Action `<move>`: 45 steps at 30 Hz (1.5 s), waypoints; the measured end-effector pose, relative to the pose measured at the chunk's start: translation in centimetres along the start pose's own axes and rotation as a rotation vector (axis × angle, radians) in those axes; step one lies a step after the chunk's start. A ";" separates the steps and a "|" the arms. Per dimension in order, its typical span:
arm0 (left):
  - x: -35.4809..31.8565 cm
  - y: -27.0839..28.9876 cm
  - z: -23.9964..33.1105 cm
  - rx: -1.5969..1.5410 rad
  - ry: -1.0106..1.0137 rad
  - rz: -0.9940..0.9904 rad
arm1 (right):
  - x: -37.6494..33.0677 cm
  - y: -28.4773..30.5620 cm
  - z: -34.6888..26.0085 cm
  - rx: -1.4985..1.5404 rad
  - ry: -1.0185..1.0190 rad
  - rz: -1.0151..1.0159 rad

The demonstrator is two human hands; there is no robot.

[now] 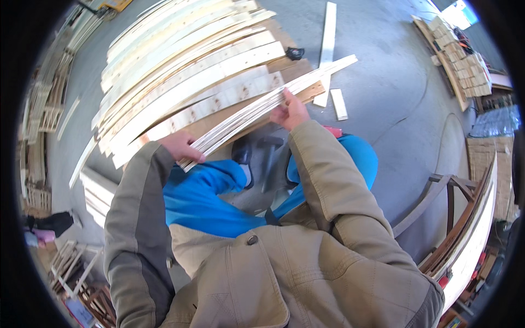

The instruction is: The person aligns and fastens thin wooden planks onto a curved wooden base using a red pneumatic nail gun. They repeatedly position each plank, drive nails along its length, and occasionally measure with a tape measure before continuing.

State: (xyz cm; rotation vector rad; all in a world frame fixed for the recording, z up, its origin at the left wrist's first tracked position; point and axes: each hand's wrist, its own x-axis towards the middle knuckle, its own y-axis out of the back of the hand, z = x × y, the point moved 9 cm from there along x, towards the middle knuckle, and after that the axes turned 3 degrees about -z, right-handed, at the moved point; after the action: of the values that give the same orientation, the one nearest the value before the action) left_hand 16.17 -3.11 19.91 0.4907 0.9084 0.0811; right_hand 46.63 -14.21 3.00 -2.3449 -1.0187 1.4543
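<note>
While the left hand (179,145) closes round the near end of a bundle of slats (246,116), the right hand (291,112) pinches it farther along, fingers curled over its edge. The slats slant up from the left hand to the right, and their far ends stick out well past the right hand. Just beyond both hands, pale boards (180,74) lie side by side in a broad pile, partly over a brown sheet (302,70). A small black thing (295,53) sits beyond the right hand, too small to name. To the right of that hand, a short board (338,104) lies on the floor (394,98), near a long board (328,35) that runs away from the hands. Below the hands are the person's blue trousers (202,202)
</note>
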 end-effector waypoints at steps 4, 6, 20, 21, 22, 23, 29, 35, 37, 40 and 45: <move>-0.5 -1.0 1.0 -0.003 0.030 0.010 | 0.6 -1.2 0.6 0.270 0.046 -0.086; -0.8 -1.4 1.4 -0.037 0.041 -0.027 | 0.5 -1.3 0.6 0.287 0.059 -0.090; -12.2 -2.4 0.4 -0.612 -0.225 0.686 | 0.7 -1.7 -1.2 0.297 0.094 -0.208; -12.3 -3.5 0.5 -0.579 -0.212 0.729 | 0.9 -1.4 -1.1 0.294 0.095 -0.189; -12.3 -4.4 0.6 -0.540 -0.204 0.778 | 1.0 -1.4 -1.0 0.278 0.088 -0.182; -12.3 -5.0 0.8 -0.455 -0.180 0.846 | 1.2 -1.1 -0.8 0.267 0.077 -0.165; -12.3 -6.6 3.3 -0.162 -0.205 1.015 | 1.7 -0.5 -0.2 0.179 0.033 -0.108; -13.4 -5.2 5.5 -0.017 -0.194 1.029 | 0.1 -1.1 -0.9 0.229 0.062 -0.057; -13.6 -4.7 6.2 0.002 -0.189 1.019 | -0.3 -1.2 -0.8 0.367 0.026 -0.019; -13.9 -4.1 6.9 0.003 -0.206 1.040 | -0.7 -2.2 -1.7 0.426 0.089 -0.130; -15.0 -2.1 5.1 -0.130 -0.240 1.088 | -1.2 -2.8 -1.4 0.394 0.124 -0.170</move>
State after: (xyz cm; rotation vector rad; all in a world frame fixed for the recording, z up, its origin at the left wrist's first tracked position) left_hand 10.51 -10.97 32.68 0.8073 0.3138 1.0395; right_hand 46.23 -12.62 5.92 -1.9896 -0.7926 1.2904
